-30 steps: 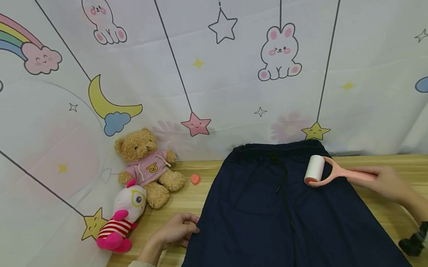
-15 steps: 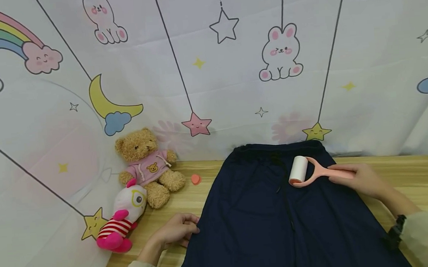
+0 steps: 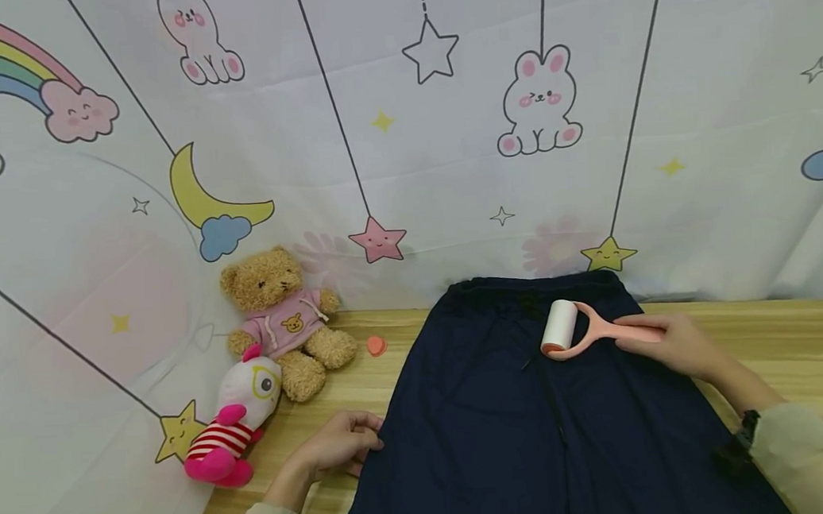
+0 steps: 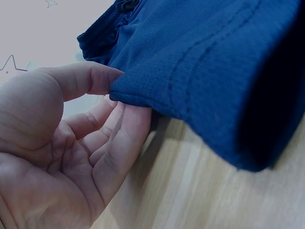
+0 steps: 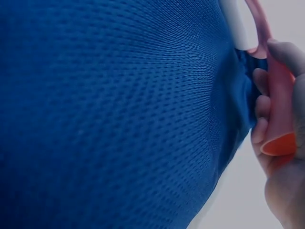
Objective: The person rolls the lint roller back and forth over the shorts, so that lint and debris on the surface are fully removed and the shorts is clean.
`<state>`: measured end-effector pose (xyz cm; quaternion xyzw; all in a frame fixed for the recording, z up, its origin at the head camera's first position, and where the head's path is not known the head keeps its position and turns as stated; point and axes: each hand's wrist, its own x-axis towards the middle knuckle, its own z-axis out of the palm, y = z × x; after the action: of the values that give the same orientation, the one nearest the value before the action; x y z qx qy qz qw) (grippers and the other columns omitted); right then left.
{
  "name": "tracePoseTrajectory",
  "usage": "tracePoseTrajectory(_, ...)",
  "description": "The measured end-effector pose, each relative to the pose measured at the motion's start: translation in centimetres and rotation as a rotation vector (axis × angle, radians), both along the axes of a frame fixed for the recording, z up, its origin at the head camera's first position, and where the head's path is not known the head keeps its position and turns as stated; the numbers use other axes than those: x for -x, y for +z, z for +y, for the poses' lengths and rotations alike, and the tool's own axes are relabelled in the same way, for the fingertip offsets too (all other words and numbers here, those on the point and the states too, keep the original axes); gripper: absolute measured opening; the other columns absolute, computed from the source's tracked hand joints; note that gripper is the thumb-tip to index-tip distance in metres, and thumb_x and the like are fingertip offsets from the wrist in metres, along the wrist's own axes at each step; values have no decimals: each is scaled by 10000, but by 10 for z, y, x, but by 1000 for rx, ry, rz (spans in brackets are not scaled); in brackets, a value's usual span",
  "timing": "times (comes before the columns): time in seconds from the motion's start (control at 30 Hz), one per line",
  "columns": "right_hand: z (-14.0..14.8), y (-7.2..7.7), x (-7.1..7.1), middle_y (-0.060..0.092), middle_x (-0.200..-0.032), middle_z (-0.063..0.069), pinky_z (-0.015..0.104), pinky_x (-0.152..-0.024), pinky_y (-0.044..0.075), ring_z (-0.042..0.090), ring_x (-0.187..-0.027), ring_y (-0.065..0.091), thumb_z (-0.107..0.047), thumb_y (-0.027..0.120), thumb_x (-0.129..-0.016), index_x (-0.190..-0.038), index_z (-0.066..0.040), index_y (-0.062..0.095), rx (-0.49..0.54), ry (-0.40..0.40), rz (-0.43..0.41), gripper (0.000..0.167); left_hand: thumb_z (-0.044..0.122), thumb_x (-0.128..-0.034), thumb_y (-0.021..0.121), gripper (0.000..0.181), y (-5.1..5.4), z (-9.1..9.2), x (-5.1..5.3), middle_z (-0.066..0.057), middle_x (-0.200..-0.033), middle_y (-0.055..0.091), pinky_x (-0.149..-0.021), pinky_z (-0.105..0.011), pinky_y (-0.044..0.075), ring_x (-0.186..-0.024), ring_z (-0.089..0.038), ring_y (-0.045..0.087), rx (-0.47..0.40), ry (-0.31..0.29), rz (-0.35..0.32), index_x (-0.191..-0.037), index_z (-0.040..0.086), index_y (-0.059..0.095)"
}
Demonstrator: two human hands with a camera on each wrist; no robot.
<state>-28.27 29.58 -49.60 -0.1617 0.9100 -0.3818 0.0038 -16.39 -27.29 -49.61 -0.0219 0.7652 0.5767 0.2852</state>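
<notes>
Navy shorts (image 3: 480,411) with a drawstring lie spread on the wooden table, waistband toward the wall. At their left edge my left hand (image 3: 342,445) pinches the fabric; in the left wrist view the thumb is above the cloth (image 4: 157,81) and fingers are below it. My right hand (image 3: 683,341) grips the pink handle of a lint roller (image 3: 560,326). Its white roll lies on the shorts just below the waistband, near the drawstring. In the right wrist view, fingers and thumb curl round the handle (image 5: 279,95), and the roll is partly cut off.
A teddy bear (image 3: 279,314) in a pink hoodie sits at the back left, with a pink-and-white plush toy (image 3: 233,421) before it. A small coral-coloured piece (image 3: 376,345) lies between bear and shorts. A printed white cloth (image 3: 448,167) hangs behind the table (image 3: 790,342).
My right hand has moved left with the lint roller, from the right part of the shorts to near the drawstring. The left hand has stayed where it was.
</notes>
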Motion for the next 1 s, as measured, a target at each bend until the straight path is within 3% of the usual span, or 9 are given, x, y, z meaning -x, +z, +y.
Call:
tracePoseTrajectory(0.27, 3, -4, -3, 701, -1203, 204, 312, -666, 526, 155, -857, 651, -347, 784, -945, -1342, -88, 708, 30, -6, 38, 480, 54, -943, 686, 305, 2, 1, -1, -102, -924, 713, -600, -337, 594, -763, -220, 725, -7, -6, 3, -1229, -37, 630)
tracePoseTrajectory(0.5, 6, 1, -11, 710, -1216, 208, 304, -687, 544, 87, -883, 666, -354, 792, -937, -1324, -87, 719, 25, -19, 83, 476, 58, -946, 679, 291, 2, 0, 0, -98, -915, 714, -591, -327, 588, -752, -209, 720, -9, -6, 1, -1219, -33, 634)
tracePoseTrajectory(0.7, 9, 5, -24, 732, -1164, 202, 300, -656, 543, 67, -838, 675, -299, 812, -923, -1286, -89, 744, 19, 4, 120, 426, 60, -944, 676, 293, 3, 1, -1, -100, -924, 708, -590, -325, 585, -756, -203, 715, 2, -8, 9, -1218, -34, 633)
tracePoseTrajectory(1.0, 8, 2, -47, 770, -1095, 54, 286, -677, 558, 46, -872, 686, -265, 838, -899, -1230, -162, 781, 17, 54, 141, 352, 69, -950, 656, 293, 4, 1, -1, -112, -973, 709, -593, -321, 581, -774, -202, 715, -1, -13, 6, -1222, -33, 624)
